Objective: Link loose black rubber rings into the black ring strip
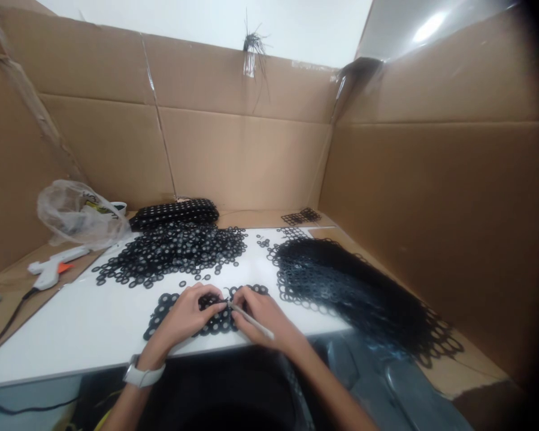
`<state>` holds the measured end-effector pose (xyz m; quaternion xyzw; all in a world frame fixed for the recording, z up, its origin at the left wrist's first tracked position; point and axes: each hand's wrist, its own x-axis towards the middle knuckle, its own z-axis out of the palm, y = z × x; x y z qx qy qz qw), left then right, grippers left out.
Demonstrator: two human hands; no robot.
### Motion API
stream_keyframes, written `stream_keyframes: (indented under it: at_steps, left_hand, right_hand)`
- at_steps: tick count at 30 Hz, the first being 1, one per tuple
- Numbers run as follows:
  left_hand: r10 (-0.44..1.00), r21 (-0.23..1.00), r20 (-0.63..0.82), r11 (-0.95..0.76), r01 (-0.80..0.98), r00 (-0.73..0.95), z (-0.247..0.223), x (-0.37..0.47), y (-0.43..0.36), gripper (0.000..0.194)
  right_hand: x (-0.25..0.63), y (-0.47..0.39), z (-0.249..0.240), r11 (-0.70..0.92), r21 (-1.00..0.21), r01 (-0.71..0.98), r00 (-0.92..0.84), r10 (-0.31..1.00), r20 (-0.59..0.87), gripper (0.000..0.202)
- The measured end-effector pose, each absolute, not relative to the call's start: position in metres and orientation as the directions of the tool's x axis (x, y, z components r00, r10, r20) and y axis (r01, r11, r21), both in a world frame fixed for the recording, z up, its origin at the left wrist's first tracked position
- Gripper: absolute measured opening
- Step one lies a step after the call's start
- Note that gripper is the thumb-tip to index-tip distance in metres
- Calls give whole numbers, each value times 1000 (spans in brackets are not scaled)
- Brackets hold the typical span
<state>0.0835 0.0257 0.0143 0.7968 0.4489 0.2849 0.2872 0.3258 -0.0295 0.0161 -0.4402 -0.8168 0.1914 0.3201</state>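
Note:
A piece of black ring mesh lies on the white board near its front edge, partly under both hands. My left hand rests over the mesh, thumb and fingertips closed in a pinch at its middle. Close beside it, my right hand grips a slender pale tool, whose tip meets the mesh at the left fingertips. The tool's exact kind is unclear. Short black strand ends stick up between the hands. A white-banded watch sits on my left wrist.
Behind the hands spreads a heap of loose black rings, with a rolled black mesh bundle beyond. A large black ring net drapes off the board at right. A glue gun and plastic bag lie left. Cardboard walls enclose the workspace.

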Motion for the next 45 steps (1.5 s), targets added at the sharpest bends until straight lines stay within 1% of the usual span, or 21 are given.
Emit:
stream_keyframes:
  at_steps: [10,15,23,27,30,35,45]
  left_hand:
    - [877,714,191,-432,551,440,17,84,24,22]
    - [876,713,201,-438,547,439,16,84,24,24]
    - [875,709,234,-451,541,424,12,85,26,17]
    - [882,710,241,-445,545,406,11,87,25,18]
    - [886,701,251,-445,558,390,9,88,25,15]
    - [891,695,261,-441,568,373,7,90,24,13]
    - [896,653,280,-441,616,345,7,93,21,12]
  right_hand:
    - [325,-27,12,537,-596,597,-402,843,357,27]
    - [324,-26,10,541,-608,581,-392,841,374,24]
    - [324,-29,15,529,-635,563,-370,848,379,21]
    - [325,-30,18,546,-626,557,-383,837,390,20]
    - [326,-31,19,560,-616,554,-385,828,407,20]
    - [327,-31,20,552,-615,564,-384,834,396,13]
    - [327,-31,19,531,-622,576,-374,847,377,11]
